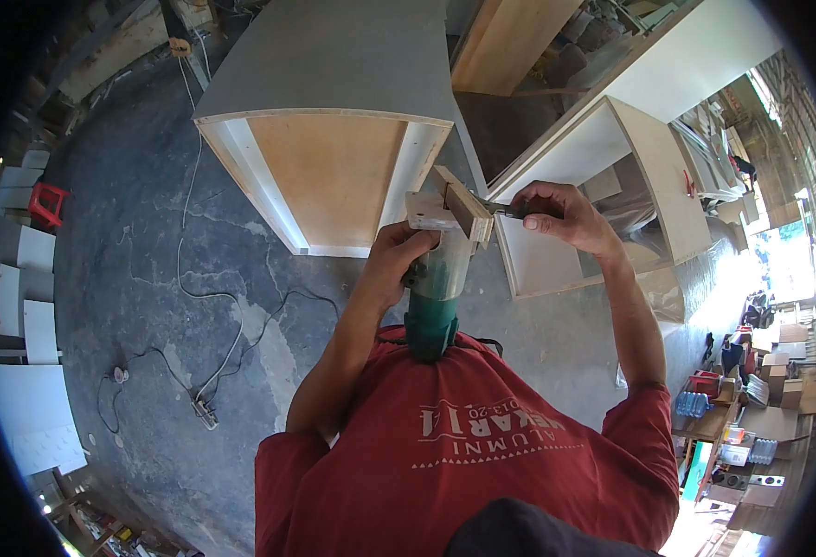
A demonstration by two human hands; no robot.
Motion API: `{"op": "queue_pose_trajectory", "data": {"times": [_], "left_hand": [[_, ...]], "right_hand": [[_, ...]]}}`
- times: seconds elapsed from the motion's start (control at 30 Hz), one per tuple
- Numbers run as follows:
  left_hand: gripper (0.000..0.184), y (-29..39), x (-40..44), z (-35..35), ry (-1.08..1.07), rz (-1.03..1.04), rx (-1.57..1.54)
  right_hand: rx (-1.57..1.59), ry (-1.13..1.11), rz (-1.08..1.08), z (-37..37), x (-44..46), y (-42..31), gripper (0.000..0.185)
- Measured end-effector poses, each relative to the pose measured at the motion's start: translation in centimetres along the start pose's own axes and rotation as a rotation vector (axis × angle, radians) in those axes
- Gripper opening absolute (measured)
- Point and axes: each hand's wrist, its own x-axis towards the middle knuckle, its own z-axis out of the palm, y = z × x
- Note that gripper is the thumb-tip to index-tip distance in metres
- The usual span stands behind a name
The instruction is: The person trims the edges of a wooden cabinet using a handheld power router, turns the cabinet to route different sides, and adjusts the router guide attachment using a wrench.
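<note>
A green trim router with a clear base stands upright against the front of my red shirt. My left hand is wrapped round its upper body, just below the base plate. A small wooden block sits at that base, tilted, with its layered edge showing. My right hand grips a dark-handled tool whose metal end meets the block. It looks like a screwdriver, but the fingers and block hide much of it. Where the metal end touches cannot be made out.
A grey cabinet with a wood-coloured panel stands ahead. An open white cabinet carcass lies to the right. Cables and a power strip lie on the concrete floor. White boards and a red stool are far left.
</note>
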Motion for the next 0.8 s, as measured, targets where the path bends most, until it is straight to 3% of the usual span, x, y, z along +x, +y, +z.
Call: {"op": "queue_pose_trajectory", "data": {"times": [0.17,0.27,0.33,0.43,0.53,0.8], "left_hand": [[0.024,-0.4,0.4,-0.5,-0.07,0.0,-0.014],[0.024,-0.4,0.2,-0.4,-0.085,0.0,-0.03],[0.024,-0.5,0.1,-0.4,-0.093,0.0,-0.032],[0.024,-0.7,0.0,-0.5,-0.08,-0.02,-0.012],[0.024,-0.8,-0.4,-0.5,-0.061,-0.001,0.007],[0.037,0.1,-1.6,0.8,-0.083,0.12,0.08]], "right_hand": [[0.083,0.039,-0.094,0.2,-0.1,-0.1,0.041],[0.119,0.056,0.012,0.0,-0.2,-0.8,0.038],[-0.166,0.131,-0.099,-0.3,0.1,-0.5,0.031],[-0.274,0.142,-0.166,-0.5,0.0,-2.0,0.029],[-0.223,0.168,-0.035,0.3,0.0,-2.5,0.034],[-0.27,0.268,-0.044,1.8,0.2,-1.8,0.041]]}}
